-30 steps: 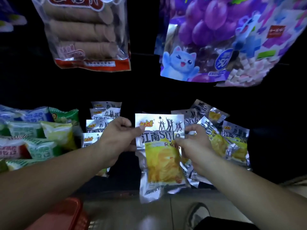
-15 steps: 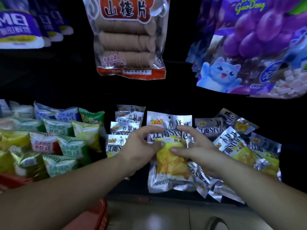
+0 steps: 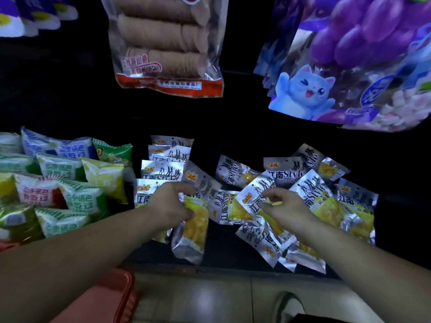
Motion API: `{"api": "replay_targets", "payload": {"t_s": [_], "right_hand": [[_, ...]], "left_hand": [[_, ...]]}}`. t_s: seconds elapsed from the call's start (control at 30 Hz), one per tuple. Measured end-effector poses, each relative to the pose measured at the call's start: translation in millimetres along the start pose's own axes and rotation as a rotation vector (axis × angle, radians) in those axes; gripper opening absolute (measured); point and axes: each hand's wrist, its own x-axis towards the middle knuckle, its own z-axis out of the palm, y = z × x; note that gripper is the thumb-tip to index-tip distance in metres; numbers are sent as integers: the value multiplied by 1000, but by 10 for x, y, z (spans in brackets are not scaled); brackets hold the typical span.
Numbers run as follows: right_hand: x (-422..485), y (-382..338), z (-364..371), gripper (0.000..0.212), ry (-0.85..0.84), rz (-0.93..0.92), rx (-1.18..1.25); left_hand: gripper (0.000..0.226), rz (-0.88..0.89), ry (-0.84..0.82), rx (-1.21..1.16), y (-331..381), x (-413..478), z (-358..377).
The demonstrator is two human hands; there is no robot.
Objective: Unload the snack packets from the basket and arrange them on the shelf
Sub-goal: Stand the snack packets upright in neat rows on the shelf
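The silver packet [image 3: 194,231], lying at the near edge of the shelf [image 3: 224,252], looks light, crinkly and slippery (contents probably brittle), so the left hand [image 3: 171,203] pinching its upper edge suits it; the right hand [image 3: 288,207] curls its fingers loosely over the heap [image 3: 321,206] to the right, grip unclear.

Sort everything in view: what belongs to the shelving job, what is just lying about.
Job: left hand, gripping silver packet; right hand; loose silver packets; neat silver stack; red basket; shelf.
Lying about: green-white packets; hanging brown-slice bag; purple grape bag; shoe.
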Motion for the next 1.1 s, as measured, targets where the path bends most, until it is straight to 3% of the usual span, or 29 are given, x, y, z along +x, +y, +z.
{"api": "replay_targets", "payload": {"t_s": [0.1, 0.27, 0.37, 0.53, 0.83, 0.93, 1.1], "right_hand": [[117, 188, -37, 26, -32, 49, -135], [480, 306, 203, 48, -225, 6, -375], [833, 439, 437, 54, -217, -74, -437], [1213, 824, 692, 75, -393, -269, -934], [1203, 1460, 103, 95, -385, -479, -1083], [1234, 1490, 15, 84, -320, -503, -1069], [1297, 1232, 183, 48, -172, -515, -963]], "left_hand": [[56, -60, 1, 11, -144, 71, 25], [54, -53, 49, -46, -251, 175, 181], [60, -52, 65, -76, -298, 265, 298], [61, -77, 84, -12, -234, 530, 373], [61, -24, 69, 78, -228, 687, 751], [61, -19, 36, 76, -310, 629, 878], [61, -33, 33, 12, -334, 646, 907]]}}
